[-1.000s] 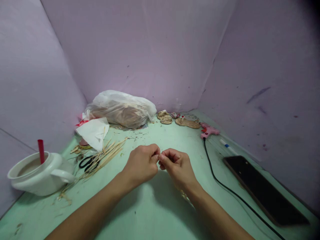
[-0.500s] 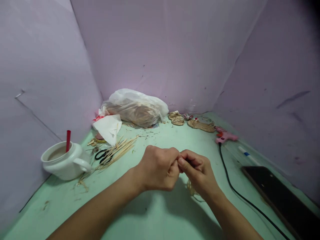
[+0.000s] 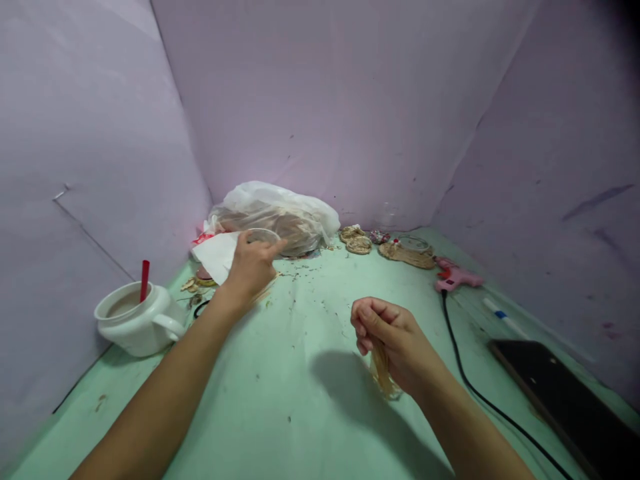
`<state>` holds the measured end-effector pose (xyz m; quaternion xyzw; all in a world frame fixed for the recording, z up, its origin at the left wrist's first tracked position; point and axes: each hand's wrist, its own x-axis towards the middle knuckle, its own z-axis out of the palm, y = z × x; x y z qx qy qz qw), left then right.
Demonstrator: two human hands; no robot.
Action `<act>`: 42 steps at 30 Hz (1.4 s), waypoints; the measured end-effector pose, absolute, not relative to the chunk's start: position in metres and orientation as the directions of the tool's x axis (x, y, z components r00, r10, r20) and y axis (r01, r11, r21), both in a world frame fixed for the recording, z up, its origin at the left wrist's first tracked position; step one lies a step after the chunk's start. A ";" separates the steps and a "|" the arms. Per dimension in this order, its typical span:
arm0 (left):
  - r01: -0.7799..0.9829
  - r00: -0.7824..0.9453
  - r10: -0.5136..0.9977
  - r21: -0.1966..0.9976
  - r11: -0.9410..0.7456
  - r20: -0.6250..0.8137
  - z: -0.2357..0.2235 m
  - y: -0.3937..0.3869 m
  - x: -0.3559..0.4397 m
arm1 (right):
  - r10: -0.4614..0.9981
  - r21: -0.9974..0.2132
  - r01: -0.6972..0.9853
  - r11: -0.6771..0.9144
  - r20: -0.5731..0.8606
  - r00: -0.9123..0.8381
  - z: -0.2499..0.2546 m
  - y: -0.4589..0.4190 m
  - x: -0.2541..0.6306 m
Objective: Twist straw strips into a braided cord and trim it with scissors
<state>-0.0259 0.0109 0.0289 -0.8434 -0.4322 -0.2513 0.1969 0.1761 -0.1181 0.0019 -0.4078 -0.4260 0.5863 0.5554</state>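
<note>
Left hand out by the bag, right hand holding a tan bundle

From where I stand, the right hand is raised over the right half of the green desk. Its grip is closed around a tan fibrous bundle, whose lower end hangs below the palm. The left hand is stretched far forward, over the edge of a white paper sheet and in front of a plastic bag. A clear round rim shows right at its fingers; I can't tell whether that grip holds it.

A broad stretch of desk lies between the hands and runs back to scattered crumbs. On the left, a white pot stands near the desk's edge, its handle close to the left forearm; a dark scissor handle peeks out beside that arm. On the right, a black cable curves down from a pink glue gun, passing between the right forearm and a dark phone. Woven pieces line the back, near the wall.
</note>
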 end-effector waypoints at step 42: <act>0.549 0.530 0.820 0.649 -0.528 0.219 0.025 -0.042 0.029 | 0.874 -0.731 -0.487 -0.478 -0.340 -0.348 -0.011 -0.107 0.183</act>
